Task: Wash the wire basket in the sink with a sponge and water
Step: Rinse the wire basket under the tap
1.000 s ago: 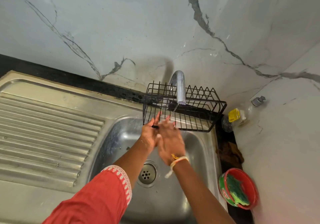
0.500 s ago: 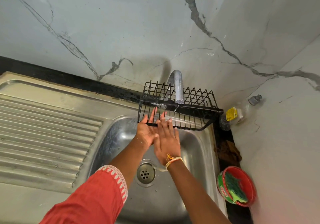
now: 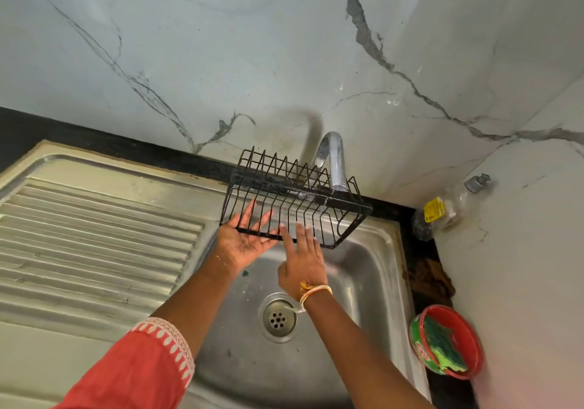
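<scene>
A black wire basket (image 3: 344, 209) hangs tilted over the steel sink (image 3: 373, 269), under the chrome tap (image 3: 335, 162), and water runs through its right part. My left hand (image 3: 243, 244) lies palm up under the basket's left end, fingers straight behind the wires, carrying it. My right hand (image 3: 301, 264) is beside it, its straight fingertips touching the basket's lower front rim. A green sponge (image 3: 442, 348) lies in a red tub (image 3: 471, 329) at the far right, away from both hands.
The ribbed draining board (image 3: 94, 250) fills the left. The drain (image 3: 278, 318) sits below my wrists. A clear bottle with a yellow label (image 3: 442, 212) lies in the back right corner, with a brown cloth (image 3: 429, 279) in front of it. Marble walls close the back and right.
The basket has shifted left under the tap and tipped. My hands, pressed close together before, have spread apart, and the left palm has turned up under the basket.
</scene>
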A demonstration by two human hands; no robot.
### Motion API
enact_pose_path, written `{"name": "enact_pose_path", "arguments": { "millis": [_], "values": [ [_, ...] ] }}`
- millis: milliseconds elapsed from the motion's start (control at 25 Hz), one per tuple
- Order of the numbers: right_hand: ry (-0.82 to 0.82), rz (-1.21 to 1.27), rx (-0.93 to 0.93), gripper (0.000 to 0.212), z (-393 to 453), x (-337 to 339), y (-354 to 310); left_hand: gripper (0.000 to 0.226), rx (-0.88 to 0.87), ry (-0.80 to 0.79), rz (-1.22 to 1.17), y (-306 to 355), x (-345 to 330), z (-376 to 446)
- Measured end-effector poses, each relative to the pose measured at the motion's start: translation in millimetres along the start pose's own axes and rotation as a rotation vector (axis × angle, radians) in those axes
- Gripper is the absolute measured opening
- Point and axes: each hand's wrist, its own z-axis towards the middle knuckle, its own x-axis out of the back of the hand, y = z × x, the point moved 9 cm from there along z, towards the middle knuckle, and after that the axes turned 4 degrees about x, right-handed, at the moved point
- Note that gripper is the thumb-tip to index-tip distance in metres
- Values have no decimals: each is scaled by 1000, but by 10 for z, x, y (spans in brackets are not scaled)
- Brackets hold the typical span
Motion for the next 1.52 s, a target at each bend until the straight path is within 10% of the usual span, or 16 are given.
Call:
{"name": "enact_pose_path", "arguments": {
  "millis": [520, 680, 960, 1120, 1520],
  "values": [
    [58, -143, 9, 44, 259, 408, -167, 23, -104, -25, 547, -426, -352, -177],
    [261, -47, 218, 55, 232, 513, -267, 55, -70, -83, 588, -460, -338, -67],
    [167, -362, 399, 65, 144, 342, -286, 13, -193, 45, 556, -194, -194, -201],
    [180, -417, 434, 67, 62, 375, -120, 38, -221, 185, 575, -105, -218, -255],
    [554, 186, 189, 45, -166, 794, 243, 43, -201, 250, 714, -137, -92, -432]
  ]
}}
